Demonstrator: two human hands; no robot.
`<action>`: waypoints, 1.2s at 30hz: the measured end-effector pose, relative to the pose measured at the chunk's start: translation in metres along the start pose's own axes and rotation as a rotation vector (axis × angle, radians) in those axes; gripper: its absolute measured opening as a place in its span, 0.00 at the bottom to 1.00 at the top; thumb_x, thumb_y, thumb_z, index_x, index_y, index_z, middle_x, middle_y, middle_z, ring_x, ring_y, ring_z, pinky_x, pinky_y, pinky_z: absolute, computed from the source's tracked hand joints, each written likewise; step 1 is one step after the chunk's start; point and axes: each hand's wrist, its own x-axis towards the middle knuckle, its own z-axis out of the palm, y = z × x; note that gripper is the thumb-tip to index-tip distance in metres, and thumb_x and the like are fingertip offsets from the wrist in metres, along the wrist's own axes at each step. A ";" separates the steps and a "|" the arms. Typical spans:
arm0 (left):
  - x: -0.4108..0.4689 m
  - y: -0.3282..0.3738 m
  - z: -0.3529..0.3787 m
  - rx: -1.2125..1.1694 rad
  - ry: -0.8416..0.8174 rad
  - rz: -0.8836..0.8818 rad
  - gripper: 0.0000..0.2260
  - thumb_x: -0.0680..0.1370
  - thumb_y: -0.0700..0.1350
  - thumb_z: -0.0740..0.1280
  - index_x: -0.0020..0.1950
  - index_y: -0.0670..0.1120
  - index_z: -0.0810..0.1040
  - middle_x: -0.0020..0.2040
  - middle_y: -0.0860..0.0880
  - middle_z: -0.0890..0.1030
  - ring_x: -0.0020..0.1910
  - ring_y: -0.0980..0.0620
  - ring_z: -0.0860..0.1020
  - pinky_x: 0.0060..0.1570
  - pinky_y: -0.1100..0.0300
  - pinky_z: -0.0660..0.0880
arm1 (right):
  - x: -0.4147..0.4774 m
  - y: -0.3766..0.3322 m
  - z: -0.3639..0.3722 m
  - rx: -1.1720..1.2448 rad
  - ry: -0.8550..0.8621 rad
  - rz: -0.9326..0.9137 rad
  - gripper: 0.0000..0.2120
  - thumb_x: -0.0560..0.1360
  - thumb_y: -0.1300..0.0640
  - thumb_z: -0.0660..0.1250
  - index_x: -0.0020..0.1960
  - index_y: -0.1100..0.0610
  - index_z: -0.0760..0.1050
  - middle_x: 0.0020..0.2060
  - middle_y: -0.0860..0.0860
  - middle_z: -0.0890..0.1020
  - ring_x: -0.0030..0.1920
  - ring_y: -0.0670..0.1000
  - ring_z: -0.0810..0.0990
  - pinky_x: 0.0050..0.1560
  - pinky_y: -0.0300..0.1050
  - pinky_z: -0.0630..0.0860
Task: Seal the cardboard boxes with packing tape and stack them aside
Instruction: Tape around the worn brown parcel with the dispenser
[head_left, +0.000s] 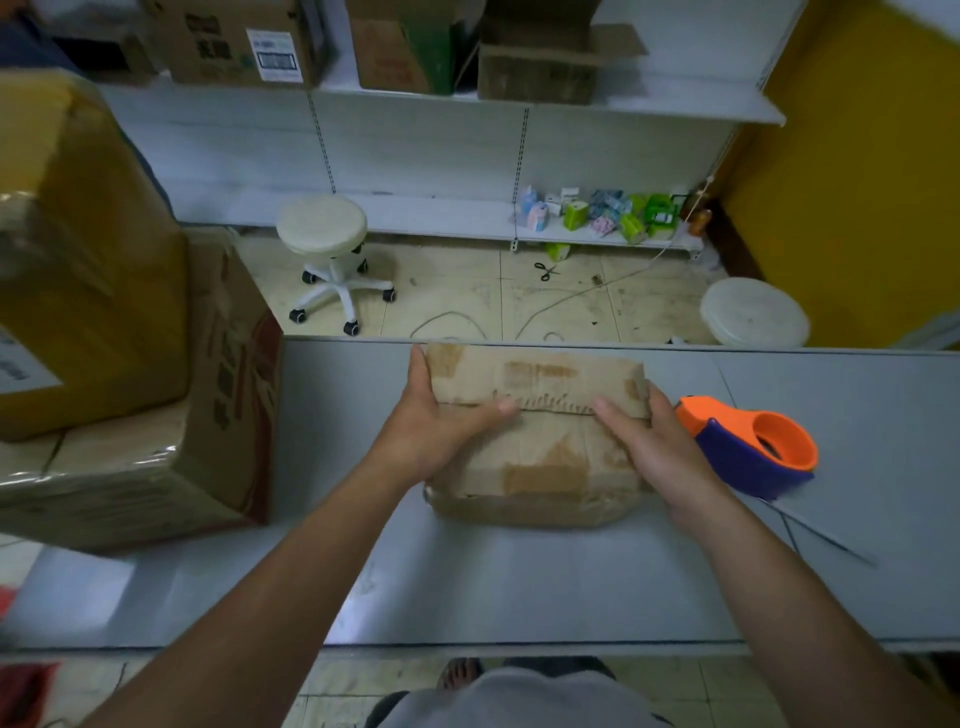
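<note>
My left hand (441, 426) grasps the small cardboard box (545, 462) at its 9 o'clock side, thumb laid across the top towards the flap seam and fingers up along the left wall. My right hand (649, 447) grips the 3 o'clock side the same way, thumb on top and fingers curled round the right edge. The box sits flat on the grey table (493, 582). Its far edge is almost flush with the table's far rim at 12 o'clock, and a broad stretch of tabletop runs from it to the near rim at 6.

Just beside my right fingers, at 3 o'clock, lies the orange and purple tape dispenser (753, 447). At 9 o'clock, well apart from the box, a large carton (156, 441) overhangs the table's left end, with a yellow-brown box (78, 260) stacked on it. Beyond the far rim, a white stool (324, 234) stands on the floor at 11 o'clock.
</note>
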 end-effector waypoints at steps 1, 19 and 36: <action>0.001 -0.003 0.001 0.030 0.006 0.007 0.52 0.62 0.64 0.78 0.78 0.58 0.52 0.67 0.56 0.75 0.63 0.52 0.75 0.66 0.48 0.72 | -0.001 -0.003 0.002 -0.032 0.014 -0.011 0.24 0.73 0.43 0.70 0.66 0.41 0.67 0.57 0.41 0.79 0.56 0.45 0.79 0.54 0.46 0.78; 0.000 -0.011 -0.011 -0.097 -0.006 0.004 0.28 0.82 0.58 0.59 0.80 0.57 0.53 0.74 0.52 0.68 0.70 0.49 0.69 0.70 0.54 0.64 | -0.007 0.000 0.002 0.077 0.012 0.032 0.23 0.78 0.52 0.65 0.72 0.49 0.66 0.62 0.49 0.79 0.56 0.48 0.81 0.53 0.47 0.79; -0.006 -0.026 0.043 0.950 -0.108 0.837 0.27 0.82 0.63 0.48 0.77 0.51 0.65 0.78 0.53 0.62 0.79 0.49 0.53 0.76 0.48 0.41 | -0.006 -0.007 -0.030 -0.631 0.052 -0.164 0.18 0.75 0.40 0.63 0.61 0.46 0.77 0.55 0.46 0.78 0.57 0.48 0.77 0.55 0.44 0.72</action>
